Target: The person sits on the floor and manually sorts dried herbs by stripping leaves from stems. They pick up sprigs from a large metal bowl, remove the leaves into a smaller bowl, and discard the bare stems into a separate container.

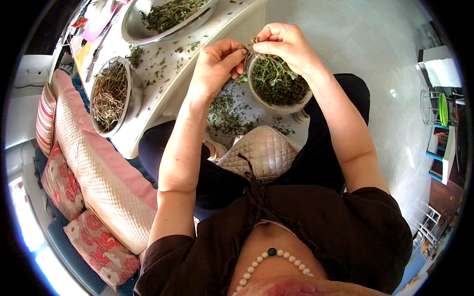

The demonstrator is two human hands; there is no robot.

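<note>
My left hand and my right hand meet near the top centre, fingers pinched on a thin green-and-reddish herb sprig. Just below my right fingers is a round bowl heaped with leafy green herbs. A metal bowl of brown stems stands on the white table to the left. At the back of the table a larger steel bowl holds more green herbs. Loose leaves are scattered on the tabletop and on the floor below, between my legs.
A sofa with a quilted cover and floral cushions runs along the left. A pale quilted seat shows between my dark-trousered legs. Pale floor tiles lie to the right, with a wire rack and shelving at the edge.
</note>
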